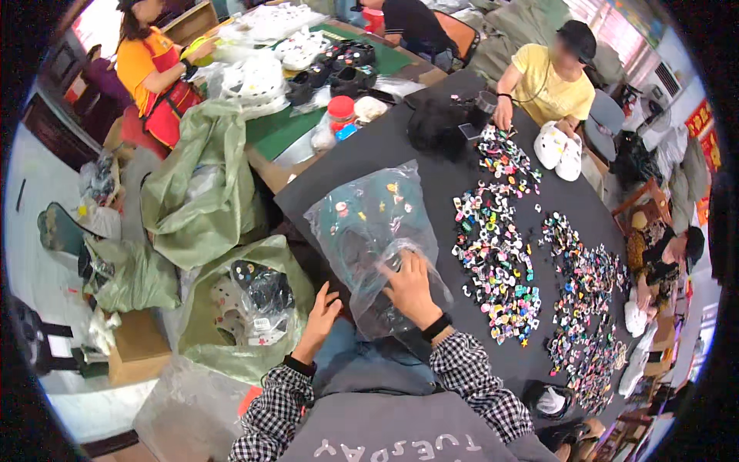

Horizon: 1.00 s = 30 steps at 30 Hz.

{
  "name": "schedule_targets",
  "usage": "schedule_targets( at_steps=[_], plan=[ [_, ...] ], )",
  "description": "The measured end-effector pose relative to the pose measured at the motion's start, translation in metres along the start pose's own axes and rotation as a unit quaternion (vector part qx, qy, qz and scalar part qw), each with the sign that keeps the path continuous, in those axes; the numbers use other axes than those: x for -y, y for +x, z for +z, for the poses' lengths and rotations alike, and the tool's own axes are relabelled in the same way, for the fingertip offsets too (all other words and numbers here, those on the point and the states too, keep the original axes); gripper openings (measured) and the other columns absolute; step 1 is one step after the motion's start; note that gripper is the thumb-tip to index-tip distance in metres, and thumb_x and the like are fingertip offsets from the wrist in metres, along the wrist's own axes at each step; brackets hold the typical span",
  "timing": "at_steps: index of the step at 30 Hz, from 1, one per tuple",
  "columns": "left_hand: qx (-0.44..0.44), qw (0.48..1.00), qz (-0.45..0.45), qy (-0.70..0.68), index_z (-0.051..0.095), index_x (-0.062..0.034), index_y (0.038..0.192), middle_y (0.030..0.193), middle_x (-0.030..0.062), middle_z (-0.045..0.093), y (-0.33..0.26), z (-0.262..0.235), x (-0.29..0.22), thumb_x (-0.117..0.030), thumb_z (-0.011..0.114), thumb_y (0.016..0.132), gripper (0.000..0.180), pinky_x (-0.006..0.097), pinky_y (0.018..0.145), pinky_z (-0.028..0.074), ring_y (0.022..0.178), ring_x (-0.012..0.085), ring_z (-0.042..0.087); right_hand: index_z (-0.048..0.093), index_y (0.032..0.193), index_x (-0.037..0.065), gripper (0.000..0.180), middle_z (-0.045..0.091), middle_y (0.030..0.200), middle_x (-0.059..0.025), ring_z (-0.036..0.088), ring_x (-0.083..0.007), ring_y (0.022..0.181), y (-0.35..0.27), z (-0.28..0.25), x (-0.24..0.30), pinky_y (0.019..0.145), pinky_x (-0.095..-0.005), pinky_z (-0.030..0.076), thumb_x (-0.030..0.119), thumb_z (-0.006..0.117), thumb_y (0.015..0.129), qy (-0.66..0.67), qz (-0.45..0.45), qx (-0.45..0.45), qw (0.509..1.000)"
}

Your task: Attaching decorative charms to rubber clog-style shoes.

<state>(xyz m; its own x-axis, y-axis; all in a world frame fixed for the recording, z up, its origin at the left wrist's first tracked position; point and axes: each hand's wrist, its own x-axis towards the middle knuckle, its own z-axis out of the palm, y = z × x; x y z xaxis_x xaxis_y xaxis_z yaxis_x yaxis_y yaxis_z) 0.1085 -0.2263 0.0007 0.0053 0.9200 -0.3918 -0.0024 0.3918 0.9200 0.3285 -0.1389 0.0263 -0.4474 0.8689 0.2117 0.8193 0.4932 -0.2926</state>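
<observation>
A clear plastic bag point(369, 239) lies on the dark table's edge in front of me. Inside it is a pair of dark green clogs point(358, 202) with small colourful charms on top. My right hand point(413, 289) rests on the near part of the bag, fingers stretched out over the crumpled plastic. To the left of the bag, my left hand point(319, 322) hovers apart from it with the fingers spread and nothing in them. Beside that hand stands an open green woven sack point(204, 308) holding bagged clogs point(262, 296), some black and some whitish.
Loose shoe charms point(496, 262) cover the dark table point(454, 346) to the right in long heaps. At the far right, a person in yellow point(554, 81) handles white clogs point(558, 150). Another green sack point(200, 192) stands left; a red-lidded jar point(341, 112) sits ahead.
</observation>
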Motion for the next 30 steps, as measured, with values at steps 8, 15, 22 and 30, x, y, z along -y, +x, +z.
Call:
schedule_targets(
  at_steps=[8, 15, 22, 30],
  plan=[
    [0.087, 0.993, -0.069, -0.041, 0.022, -0.0047, 0.143, 0.126, 0.0143, 0.05, 0.044, -0.003, -0.021, -0.035, 0.043, 0.099, 0.057, 0.034, 0.095, 0.042, 0.108, 0.0224, 0.054, 0.063, 0.104, 0.016, 0.048, 0.044, 0.12, -0.0244, 0.042, -0.0427, 0.115, 0.001, 0.001, 0.007, 0.103, -0.055, 0.029, 0.022, 0.08, 0.059, 0.067, 0.013, -0.002, 0.998],
    [0.251, 0.966, -0.056, 0.023, 0.056, 0.0031, 0.106, 0.096, 0.0093, 0.064, 0.107, -0.061, -0.069, -0.029, 0.048, 0.097, 0.034, 0.03, 0.086, 0.048, 0.091, 0.0177, 0.062, 0.061, 0.104, 0.02, 0.029, 0.051, 0.104, -0.0187, 0.047, -0.0372, 0.108, 0.003, 0.018, 0.023, 0.107, -0.0601, 0.024, 0.013, 0.056, 0.077, -0.027, 0.04, -0.021, 0.999],
    [0.1, 0.987, 0.09, 0.09, 0.054, 0.0009, 0.115, 0.108, 0.0082, 0.061, 0.235, -0.102, -0.123, -0.019, 0.049, 0.096, 0.027, 0.028, 0.089, 0.044, 0.102, 0.0158, 0.057, 0.065, 0.097, 0.017, 0.021, 0.054, 0.111, -0.0198, 0.051, -0.0351, 0.111, 0.009, -0.008, 0.008, 0.105, -0.0588, 0.029, 0.013, 0.061, 0.077, 0.033, 0.039, 0.005, 0.999],
    [0.228, 0.948, 0.041, 0.219, 0.054, 0.0039, 0.121, 0.116, 0.0133, 0.061, 0.309, -0.057, -0.12, -0.033, 0.045, 0.098, 0.045, 0.029, 0.093, 0.042, 0.109, 0.0205, 0.055, 0.065, 0.101, 0.014, 0.024, 0.055, 0.118, -0.018, 0.051, -0.0327, 0.113, 0.012, -0.032, 0.004, 0.106, -0.0507, 0.033, 0.012, 0.062, 0.077, 0.059, 0.091, 0.07, 0.992]
  ],
)
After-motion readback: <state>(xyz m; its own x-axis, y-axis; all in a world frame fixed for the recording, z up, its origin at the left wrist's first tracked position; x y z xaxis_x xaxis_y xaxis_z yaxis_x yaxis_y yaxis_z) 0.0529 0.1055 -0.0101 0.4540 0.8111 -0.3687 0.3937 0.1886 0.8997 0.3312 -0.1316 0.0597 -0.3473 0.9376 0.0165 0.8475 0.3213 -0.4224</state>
